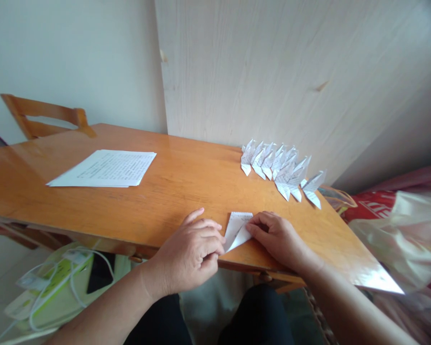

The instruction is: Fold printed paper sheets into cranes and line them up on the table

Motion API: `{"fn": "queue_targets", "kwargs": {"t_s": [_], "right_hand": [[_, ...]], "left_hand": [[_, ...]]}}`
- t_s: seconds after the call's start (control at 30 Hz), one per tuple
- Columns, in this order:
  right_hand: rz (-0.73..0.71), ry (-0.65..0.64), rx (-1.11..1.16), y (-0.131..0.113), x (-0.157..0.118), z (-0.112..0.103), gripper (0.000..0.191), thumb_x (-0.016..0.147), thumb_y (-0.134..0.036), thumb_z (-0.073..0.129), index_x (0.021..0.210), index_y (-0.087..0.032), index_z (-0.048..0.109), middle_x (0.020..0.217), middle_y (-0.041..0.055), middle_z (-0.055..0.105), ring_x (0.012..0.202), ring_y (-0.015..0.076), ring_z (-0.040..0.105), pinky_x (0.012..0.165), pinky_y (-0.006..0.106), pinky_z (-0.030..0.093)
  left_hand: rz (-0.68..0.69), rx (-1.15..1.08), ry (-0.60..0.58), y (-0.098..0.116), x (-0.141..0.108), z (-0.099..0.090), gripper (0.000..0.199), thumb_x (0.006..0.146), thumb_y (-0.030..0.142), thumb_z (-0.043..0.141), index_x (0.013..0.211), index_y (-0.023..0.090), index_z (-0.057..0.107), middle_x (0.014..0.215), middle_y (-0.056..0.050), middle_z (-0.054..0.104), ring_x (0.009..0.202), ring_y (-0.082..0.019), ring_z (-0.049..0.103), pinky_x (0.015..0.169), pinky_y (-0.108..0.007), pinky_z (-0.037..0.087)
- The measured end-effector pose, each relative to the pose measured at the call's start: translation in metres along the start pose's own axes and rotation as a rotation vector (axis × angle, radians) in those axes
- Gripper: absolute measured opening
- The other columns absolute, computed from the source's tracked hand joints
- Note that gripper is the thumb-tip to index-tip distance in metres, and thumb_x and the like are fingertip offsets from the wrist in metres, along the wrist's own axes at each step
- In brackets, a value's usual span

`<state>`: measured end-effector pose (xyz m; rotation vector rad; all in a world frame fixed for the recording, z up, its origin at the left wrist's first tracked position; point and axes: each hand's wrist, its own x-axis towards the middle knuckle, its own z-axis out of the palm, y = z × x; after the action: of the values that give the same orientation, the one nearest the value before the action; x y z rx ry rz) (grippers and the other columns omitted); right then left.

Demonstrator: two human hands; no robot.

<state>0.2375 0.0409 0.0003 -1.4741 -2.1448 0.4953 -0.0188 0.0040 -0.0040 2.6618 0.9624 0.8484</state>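
Note:
A small folded sheet of printed paper [238, 230] lies at the front edge of the wooden table, one flap turned over at a slant. My right hand [273, 235] pinches the flap's right side between thumb and fingers. At the paper's lower left corner is my left hand [196, 249], its fingers stretched and apart, the fingertips beside or touching that corner. Behind them, several folded paper pieces [287, 165] with upright pointed wings stand in rows by the wall.
On the left of the table [187, 167] lies a stack of printed sheets [107, 167]. A wooden chair [53, 112] stands at the far left end. Below the left edge are a white cable [72, 287] and a dark phone-like slab [101, 272]. Bags [402, 230] crowd the right side.

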Motion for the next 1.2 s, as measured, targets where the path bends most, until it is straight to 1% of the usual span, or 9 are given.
{"fn": "queue_targets", "kwargs": {"t_s": [0.17, 0.3, 0.37, 0.47, 0.53, 0.67, 0.8, 1.0, 1.2], "right_hand": [[-0.007, 0.018, -0.004, -0.0008, 0.0004, 0.0008, 0.019, 0.09, -0.028, 0.06, 0.072, -0.023, 0.062, 0.076, 0.0007, 0.065, 0.075, 0.0187, 0.059, 0.069, 0.032, 0.042], [-0.012, 0.024, -0.007, -0.0015, 0.0001, 0.0008, 0.018, 0.09, -0.028, 0.059, 0.073, -0.023, 0.062, 0.076, 0.0011, 0.065, 0.075, 0.0191, 0.059, 0.07, 0.032, 0.042], [-0.015, 0.023, -0.004, -0.0012, -0.0002, 0.0009, 0.018, 0.09, -0.029, 0.059, 0.074, -0.023, 0.063, 0.077, 0.0014, 0.066, 0.075, 0.0193, 0.059, 0.07, 0.032, 0.042], [-0.012, 0.028, -0.004, -0.0006, -0.0006, 0.0014, 0.018, 0.091, -0.029, 0.059, 0.074, -0.023, 0.063, 0.077, 0.0015, 0.066, 0.075, 0.0193, 0.059, 0.069, 0.033, 0.042], [-0.01, 0.034, -0.01, -0.0006, -0.0009, 0.0017, 0.018, 0.091, -0.029, 0.059, 0.074, -0.023, 0.062, 0.076, 0.0014, 0.065, 0.074, 0.0192, 0.058, 0.068, 0.033, 0.042], [-0.015, 0.047, -0.019, -0.0016, -0.0015, 0.0024, 0.019, 0.091, -0.027, 0.058, 0.073, -0.023, 0.061, 0.076, 0.001, 0.064, 0.074, 0.019, 0.058, 0.069, 0.032, 0.042], [-0.007, 0.067, -0.026, -0.0021, -0.0023, 0.0039, 0.02, 0.09, -0.026, 0.06, 0.07, -0.023, 0.058, 0.074, 0.0004, 0.063, 0.073, 0.0187, 0.058, 0.068, 0.032, 0.041], [0.002, 0.077, -0.04, -0.0029, -0.0021, 0.0051, 0.021, 0.089, -0.027, 0.06, 0.069, -0.023, 0.055, 0.072, -0.0001, 0.062, 0.072, 0.0186, 0.057, 0.067, 0.031, 0.04], [0.005, 0.075, -0.078, -0.0019, -0.0009, 0.0065, 0.021, 0.088, -0.026, 0.06, 0.069, -0.023, 0.053, 0.072, 0.0, 0.062, 0.07, 0.0184, 0.056, 0.067, 0.031, 0.039]], "left_hand": [[0.0, 0.036, -0.007, 0.0039, 0.0016, -0.0024, 0.021, 0.081, 0.009, 0.055, 0.084, 0.025, 0.068, 0.091, 0.0, 0.072, 0.101, -0.02, 0.064, 0.117, -0.053, 0.025], [-0.029, 0.022, -0.003, 0.0074, 0.0036, -0.0046, 0.014, 0.084, 0.014, 0.057, 0.088, 0.024, 0.065, 0.091, -0.001, 0.069, 0.097, -0.02, 0.063, 0.113, -0.053, 0.029], [-0.044, 0.01, -0.005, 0.0083, 0.0038, -0.0048, 0.016, 0.086, 0.016, 0.058, 0.097, 0.025, 0.065, 0.094, -0.002, 0.069, 0.097, -0.02, 0.062, 0.113, -0.052, 0.029], [-0.038, 0.016, -0.027, 0.0082, 0.0037, -0.0042, 0.031, 0.091, 0.019, 0.057, 0.12, 0.03, 0.063, 0.098, -0.002, 0.069, 0.1, -0.021, 0.06, 0.112, -0.053, 0.028], [-0.027, 0.025, -0.049, 0.0077, 0.0038, -0.0037, 0.034, 0.093, 0.022, 0.056, 0.125, 0.033, 0.061, 0.098, -0.001, 0.069, 0.101, -0.021, 0.058, 0.112, -0.054, 0.027], [-0.015, 0.039, -0.071, 0.007, 0.0043, -0.0029, 0.026, 0.096, 0.023, 0.054, 0.118, 0.031, 0.066, 0.096, -0.001, 0.068, 0.102, -0.021, 0.056, 0.113, -0.055, 0.024], [-0.015, 0.048, -0.068, 0.0071, 0.0035, -0.0021, 0.024, 0.097, 0.023, 0.052, 0.114, 0.03, 0.067, 0.096, -0.002, 0.068, 0.103, -0.022, 0.055, 0.113, -0.054, 0.024], [-0.006, 0.058, -0.06, 0.0068, 0.0018, -0.0014, 0.024, 0.096, 0.024, 0.053, 0.114, 0.03, 0.069, 0.101, -0.003, 0.068, 0.104, -0.023, 0.055, 0.112, -0.056, 0.024], [-0.013, 0.064, -0.068, 0.0081, 0.0045, -0.0034, 0.023, 0.096, 0.023, 0.053, 0.108, 0.029, 0.071, 0.097, -0.003, 0.067, 0.102, -0.023, 0.055, 0.112, -0.055, 0.027]]}}
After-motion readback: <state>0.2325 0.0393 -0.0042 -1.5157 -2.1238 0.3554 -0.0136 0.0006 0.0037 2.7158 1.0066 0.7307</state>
